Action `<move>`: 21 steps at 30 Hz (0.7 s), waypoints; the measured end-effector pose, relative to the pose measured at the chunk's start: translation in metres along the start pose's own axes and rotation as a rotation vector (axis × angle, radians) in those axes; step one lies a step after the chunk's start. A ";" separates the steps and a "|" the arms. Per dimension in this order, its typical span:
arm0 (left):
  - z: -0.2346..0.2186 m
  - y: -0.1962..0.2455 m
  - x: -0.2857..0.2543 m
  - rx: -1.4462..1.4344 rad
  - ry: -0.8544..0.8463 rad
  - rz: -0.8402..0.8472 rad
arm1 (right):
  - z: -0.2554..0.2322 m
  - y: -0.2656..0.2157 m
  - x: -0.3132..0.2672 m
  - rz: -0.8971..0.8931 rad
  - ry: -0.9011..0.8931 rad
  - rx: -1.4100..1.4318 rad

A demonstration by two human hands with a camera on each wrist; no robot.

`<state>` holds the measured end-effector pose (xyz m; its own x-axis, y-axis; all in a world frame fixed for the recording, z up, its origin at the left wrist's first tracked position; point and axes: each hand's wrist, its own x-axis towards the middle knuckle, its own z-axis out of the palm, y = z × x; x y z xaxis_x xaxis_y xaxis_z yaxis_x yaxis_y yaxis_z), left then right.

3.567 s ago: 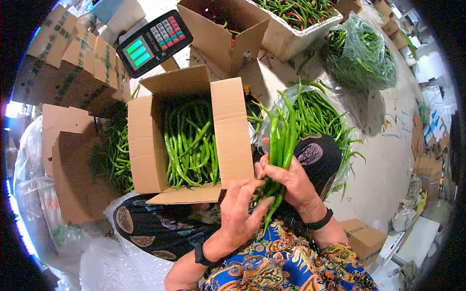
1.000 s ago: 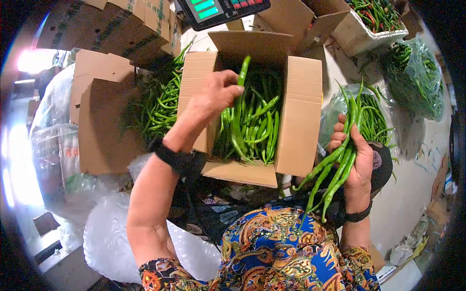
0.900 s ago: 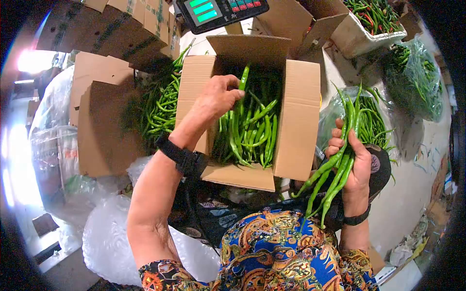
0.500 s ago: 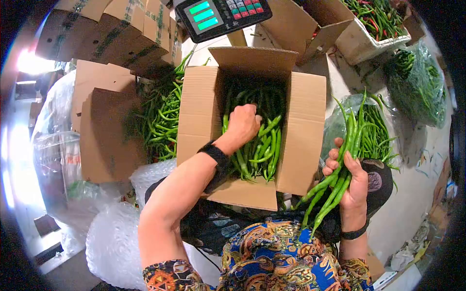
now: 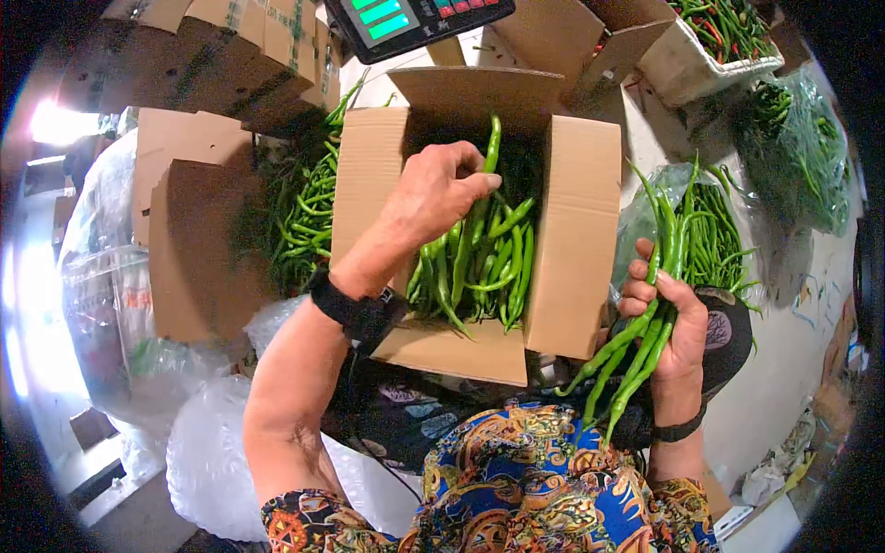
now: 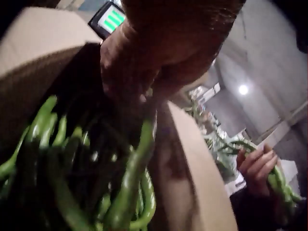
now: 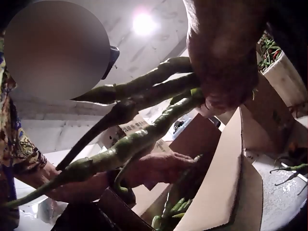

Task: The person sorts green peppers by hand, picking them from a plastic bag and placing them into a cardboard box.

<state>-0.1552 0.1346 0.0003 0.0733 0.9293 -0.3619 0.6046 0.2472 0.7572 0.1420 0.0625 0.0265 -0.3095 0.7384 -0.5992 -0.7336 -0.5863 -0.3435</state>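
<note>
1. Cardboard box stands open in the middle, its flaps spread; green peppers lie lengthwise inside it.
2. The left hand hovers over the box; its fingers curl round one long pepper, pinching it against the thumb; the pepper's tip points toward the far flap of the box, its lower part reaches down into the pile.
3. The right hand is just right of the box, apart from it; its fingers are wrapped round a bunch of several peppers, their stems hanging below the hand and their tips rising above it.
4. Beyond the right hand, right of the box, a clear bag holds more peppers.
5. Left of the box a loose heap of peppers lies against folded cartons.
6. Behind the box a scale shows green displays; right of the scale a white crate holds green and red peppers.
7. Near the person, left of the box's near flap, lies bubble wrap.
</note>
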 end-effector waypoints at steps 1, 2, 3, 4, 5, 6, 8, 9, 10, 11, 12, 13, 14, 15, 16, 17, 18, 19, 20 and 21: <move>-0.006 0.009 -0.007 0.001 0.017 0.037 | 0.001 0.000 0.001 0.017 -0.016 0.048; -0.012 0.021 -0.015 0.001 0.022 0.042 | 0.001 -0.001 0.002 0.031 -0.029 0.095; -0.018 0.034 -0.025 -0.114 0.011 0.038 | -0.001 -0.001 0.003 0.032 -0.035 0.099; -0.022 0.039 -0.032 -0.229 -0.003 0.035 | -0.003 0.000 0.005 0.025 -0.035 0.095; -0.022 0.035 -0.035 -0.221 0.055 0.161 | -0.005 0.001 0.007 0.042 -0.066 0.122; -0.027 0.047 -0.046 -0.269 0.110 0.172 | -0.005 0.000 0.008 0.060 -0.097 0.150; -0.039 0.058 -0.062 -0.368 0.149 0.180 | -0.002 0.000 0.008 0.047 -0.079 0.129; -0.043 0.056 -0.066 -0.305 0.214 0.223 | -0.004 0.000 0.009 0.072 -0.128 0.157; -0.048 0.055 -0.069 -0.242 0.281 0.265 | -0.006 -0.001 0.010 0.097 -0.178 0.183; -0.055 0.058 -0.077 -0.209 0.287 0.248 | -0.004 -0.001 0.009 0.094 -0.168 0.169; -0.057 0.058 -0.082 -0.331 0.288 0.205 | -0.004 0.001 0.008 0.094 -0.164 0.169; -0.055 0.053 -0.084 -0.340 0.294 0.214 | -0.008 0.003 0.009 0.078 -0.195 0.102; -0.051 0.047 -0.086 -0.350 0.301 0.226 | -0.011 0.003 0.010 0.060 -0.228 0.034; -0.046 0.044 -0.091 -0.285 0.250 0.182 | -0.010 0.002 0.009 0.043 -0.238 -0.070; -0.038 0.039 -0.095 -0.275 0.195 0.186 | -0.008 0.002 0.007 0.028 -0.247 -0.174; -0.033 0.039 -0.099 -0.295 0.136 0.172 | -0.005 0.002 0.006 0.054 -0.269 -0.181; -0.028 0.040 -0.103 -0.313 0.078 0.155 | -0.004 0.001 0.004 0.048 -0.273 -0.186; -0.026 0.040 -0.104 -0.396 0.086 0.160 | -0.001 0.001 0.004 0.065 -0.325 -0.169; -0.026 0.041 -0.104 -0.395 0.095 0.165 | 0.001 0.002 0.004 0.084 -0.381 -0.153; -0.027 0.043 -0.102 -0.446 0.186 0.170 | 0.001 0.004 0.005 0.078 -0.378 -0.155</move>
<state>-0.1582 0.0578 0.0842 -0.0262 0.9896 -0.1412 0.1961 0.1436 0.9700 0.1368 0.0649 0.0230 -0.5825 0.7429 -0.3297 -0.6080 -0.6675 -0.4298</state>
